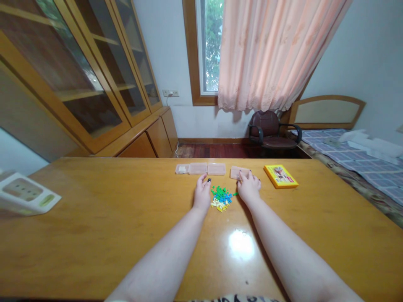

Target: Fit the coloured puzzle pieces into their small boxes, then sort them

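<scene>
A small heap of green, blue, cream and yellow building bricks (222, 197) lies on the wooden table between my hands. My left hand (202, 193) rests just left of the heap, thumb apart from the fingers, with nothing visible in it. Dark polish shows on its thumbnail. To the right of the heap, my right hand (249, 187) has its fingers over a clear plastic box (234, 172) and its thumb near the front edge; the hand hides part of the box. A few bricks lie close to the right thumb.
Beyond my left hand, several clear plastic compartments (198, 169) stand in a row; the leftmost holds something white. A yellow box (281, 176) lies to the right. At the table's left edge is a white device (28, 193). A chair (270, 130) stands past the far edge.
</scene>
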The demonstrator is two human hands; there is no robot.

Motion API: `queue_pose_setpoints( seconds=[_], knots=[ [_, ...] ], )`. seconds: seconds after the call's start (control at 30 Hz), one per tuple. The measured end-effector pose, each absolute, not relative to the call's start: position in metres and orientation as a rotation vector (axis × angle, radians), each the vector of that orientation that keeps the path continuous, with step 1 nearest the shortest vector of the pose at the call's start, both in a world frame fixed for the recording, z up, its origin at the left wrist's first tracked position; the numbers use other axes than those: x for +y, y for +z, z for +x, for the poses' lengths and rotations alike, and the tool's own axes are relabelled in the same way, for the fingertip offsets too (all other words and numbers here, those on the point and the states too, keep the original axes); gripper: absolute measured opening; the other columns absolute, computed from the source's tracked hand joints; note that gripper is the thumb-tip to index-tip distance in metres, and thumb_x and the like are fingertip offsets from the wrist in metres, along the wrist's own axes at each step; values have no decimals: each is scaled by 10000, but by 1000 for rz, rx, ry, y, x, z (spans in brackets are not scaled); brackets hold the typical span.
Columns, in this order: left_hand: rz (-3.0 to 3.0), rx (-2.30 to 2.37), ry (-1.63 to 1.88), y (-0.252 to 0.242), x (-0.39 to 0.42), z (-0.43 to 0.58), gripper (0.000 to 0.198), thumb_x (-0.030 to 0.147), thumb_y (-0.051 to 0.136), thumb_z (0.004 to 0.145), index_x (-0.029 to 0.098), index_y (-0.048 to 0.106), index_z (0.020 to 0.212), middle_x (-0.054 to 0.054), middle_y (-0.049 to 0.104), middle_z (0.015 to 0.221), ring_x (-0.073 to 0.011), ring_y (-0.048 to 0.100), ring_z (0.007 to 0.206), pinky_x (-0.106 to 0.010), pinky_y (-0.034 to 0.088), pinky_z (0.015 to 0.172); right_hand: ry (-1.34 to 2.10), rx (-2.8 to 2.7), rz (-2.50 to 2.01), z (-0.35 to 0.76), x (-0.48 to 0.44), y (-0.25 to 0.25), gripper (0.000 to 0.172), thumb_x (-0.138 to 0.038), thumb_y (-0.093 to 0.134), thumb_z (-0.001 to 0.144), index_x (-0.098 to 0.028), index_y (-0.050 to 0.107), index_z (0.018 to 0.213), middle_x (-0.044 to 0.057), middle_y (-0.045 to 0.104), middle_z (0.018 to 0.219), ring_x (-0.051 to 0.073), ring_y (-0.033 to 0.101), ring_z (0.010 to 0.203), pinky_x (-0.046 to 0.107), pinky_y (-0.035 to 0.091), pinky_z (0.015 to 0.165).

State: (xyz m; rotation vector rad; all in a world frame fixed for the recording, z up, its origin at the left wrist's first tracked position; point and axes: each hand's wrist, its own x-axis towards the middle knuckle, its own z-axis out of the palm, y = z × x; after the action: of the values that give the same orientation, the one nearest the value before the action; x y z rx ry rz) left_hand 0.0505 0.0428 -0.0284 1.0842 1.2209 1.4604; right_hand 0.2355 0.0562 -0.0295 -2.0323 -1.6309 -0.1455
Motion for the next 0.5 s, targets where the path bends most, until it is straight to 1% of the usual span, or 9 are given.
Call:
queue_pose_setpoints(
  seconds=[0.13, 0.27, 0.33, 0.4, 0.47, 0.5],
  knots=[
    [1068, 1271, 1452, -29, 44, 50, 401, 328, 502, 797, 185, 489, 1172, -49, 630, 943, -164, 596, 935, -297, 455, 820, -184, -1701, -1983, 232, 55, -26, 335, -266, 514, 802, -172, 655, 1091, 190, 515, 1275, 362, 459, 1094, 545, 309, 917],
    [1060, 1288, 1442, -26, 42, 51, 385, 337, 498, 788, 185, 507, 1141, -46, 632, 925, -161, 599, 895, -294, 455, 800, -112, -1773, -1998, 230, 57, -27, 397, -306, 502, 824, -123, 599, 1163, 196, 508, 1289, 377, 437, 1137, 541, 303, 937],
    [1056, 1278, 1437, -24, 42, 51, 386, 341, 500, 783, 182, 507, 1135, -48, 632, 922, -163, 598, 899, -297, 451, 808, -57, -1816, -1990, 230, 59, -30, 456, -323, 476, 847, -101, 531, 1241, 202, 469, 1328, 369, 398, 1200, 528, 289, 967],
    [1048, 1273, 1428, -24, 41, 52, 392, 341, 505, 775, 181, 505, 1133, -49, 629, 920, -165, 595, 903, -298, 446, 813, -6, -1888, -1947, 230, 61, -33, 511, -346, 445, 870, -89, 449, 1312, 200, 408, 1380, 336, 338, 1272, 499, 264, 1009],
    [1039, 1273, 1426, -24, 42, 52, 394, 334, 507, 768, 178, 506, 1129, -49, 625, 919, -164, 592, 901, -293, 441, 809, 27, -1977, -1910, 230, 62, -34, 531, -372, 423, 884, -106, 409, 1343, 176, 360, 1419, 307, 269, 1323, 492, 205, 1052],
    [1034, 1273, 1427, -25, 42, 52, 392, 327, 508, 764, 177, 508, 1126, -49, 623, 920, -163, 589, 900, -289, 438, 806, 26, -2003, -1916, 230, 62, -34, 515, -378, 414, 889, -132, 417, 1341, 152, 350, 1431, 304, 233, 1339, 511, 157, 1066]
  ],
)
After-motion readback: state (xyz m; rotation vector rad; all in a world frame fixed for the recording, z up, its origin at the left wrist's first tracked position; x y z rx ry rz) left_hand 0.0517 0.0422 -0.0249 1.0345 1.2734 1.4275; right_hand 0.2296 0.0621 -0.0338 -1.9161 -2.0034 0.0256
